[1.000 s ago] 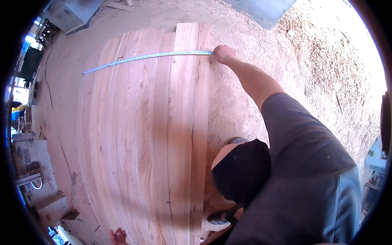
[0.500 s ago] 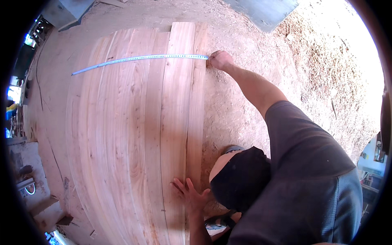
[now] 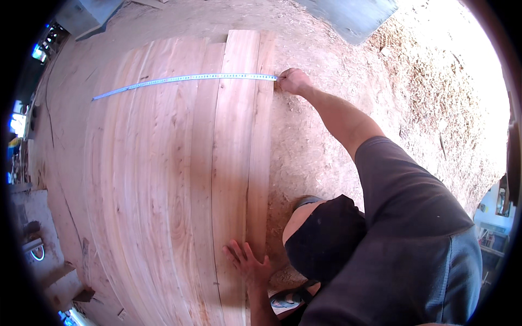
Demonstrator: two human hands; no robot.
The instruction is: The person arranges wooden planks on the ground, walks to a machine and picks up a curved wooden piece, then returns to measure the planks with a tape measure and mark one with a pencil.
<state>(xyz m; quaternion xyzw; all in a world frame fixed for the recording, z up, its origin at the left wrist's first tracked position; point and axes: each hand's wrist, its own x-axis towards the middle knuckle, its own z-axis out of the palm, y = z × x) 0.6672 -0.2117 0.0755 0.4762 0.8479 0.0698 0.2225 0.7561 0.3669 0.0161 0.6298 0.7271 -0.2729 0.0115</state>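
Observation:
Several long pale wooden boards lie side by side as a wide panel. Across their far part stretches a white-and-blue tape measure; its strip bends slightly and reaches past the panel's left side. My right hand is closed at the tape's right end, just beyond the edge of the rightmost board. Its fingers hide what part of the tape they grip. Nearer to me, my left hand rests on the right-hand boards with its fingers spread and nothing in them.
A bent knee in black cloth and a sandalled foot are beside the boards' right edge. Shavings cover the ground at right. A grey panel lies at the far side, a grey box-like block at far left.
My left hand has shifted slightly left and nearer, its fingers still spread. My right hand stays at the tape's end. The view has moved a little.

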